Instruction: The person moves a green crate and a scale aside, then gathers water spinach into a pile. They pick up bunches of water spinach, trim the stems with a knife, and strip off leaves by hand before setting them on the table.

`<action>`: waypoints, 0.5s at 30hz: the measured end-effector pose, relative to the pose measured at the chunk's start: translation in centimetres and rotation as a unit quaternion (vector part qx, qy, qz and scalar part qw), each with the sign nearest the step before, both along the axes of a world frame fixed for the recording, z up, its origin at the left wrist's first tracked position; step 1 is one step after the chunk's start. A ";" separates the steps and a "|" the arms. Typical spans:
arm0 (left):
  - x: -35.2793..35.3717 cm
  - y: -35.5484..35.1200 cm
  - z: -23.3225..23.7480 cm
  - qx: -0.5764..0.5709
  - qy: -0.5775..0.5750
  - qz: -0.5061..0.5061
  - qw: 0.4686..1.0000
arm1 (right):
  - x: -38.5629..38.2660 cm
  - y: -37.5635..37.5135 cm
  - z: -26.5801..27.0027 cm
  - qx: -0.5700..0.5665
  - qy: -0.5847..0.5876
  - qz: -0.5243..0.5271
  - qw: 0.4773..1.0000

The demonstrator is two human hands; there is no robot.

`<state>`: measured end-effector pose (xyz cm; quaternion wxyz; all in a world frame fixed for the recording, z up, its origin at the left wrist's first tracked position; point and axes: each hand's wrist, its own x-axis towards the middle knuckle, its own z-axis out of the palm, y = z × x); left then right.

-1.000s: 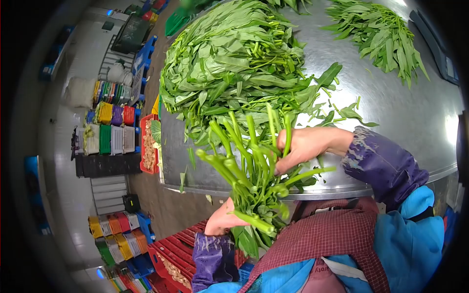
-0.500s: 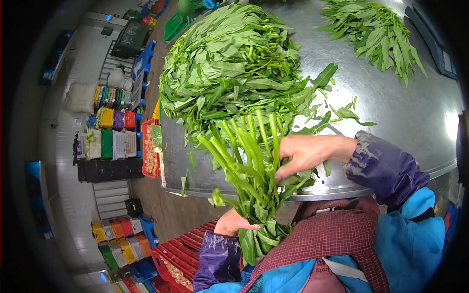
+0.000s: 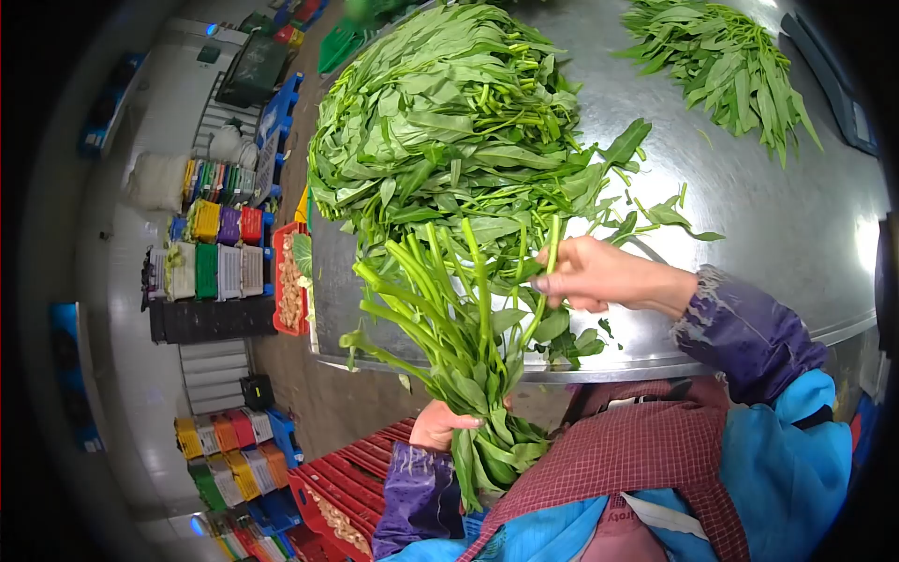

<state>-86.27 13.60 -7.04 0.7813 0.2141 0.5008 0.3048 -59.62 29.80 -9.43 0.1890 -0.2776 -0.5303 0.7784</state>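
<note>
My left hand is wrapped around the leafy part of a bunch of water spinach, just off the table's near edge. The bunch is held with its cut green stems fanning up and its leaves hanging below the fist. My right hand pinches a single water spinach stem at the right side of that bunch. Beyond both hands lies a large heap of water spinach on the metal table. Loose leaves and stem bits are scattered right of the heap.
A smaller pile of water spinach lies at the far right, beside a dark device that looks like a scale. Red crates stand at the lower left, another red crate beside the table. Stacked colourful crates line the left.
My right hand has moved slightly right and now pinches one stem apart from the others. The stems in my left hand have spread and leaned left.
</note>
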 end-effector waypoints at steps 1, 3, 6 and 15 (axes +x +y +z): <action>0.2 0.1 0.2 -0.001 0.000 -0.010 1.000 | 0.5 1.0 -0.2 0.000 0.001 -0.002 1.000; 0.5 0.0 0.4 0.008 -0.009 -0.008 1.000 | 1.8 4.4 0.1 -0.032 0.160 -0.261 0.952; 0.5 -0.3 1.3 -0.005 0.027 0.000 1.000 | 3.2 4.5 3.8 0.043 0.055 -0.202 0.977; 0.7 0.9 1.7 0.022 0.071 -0.084 0.994 | -3.2 -0.3 1.0 0.306 -0.019 0.069 0.949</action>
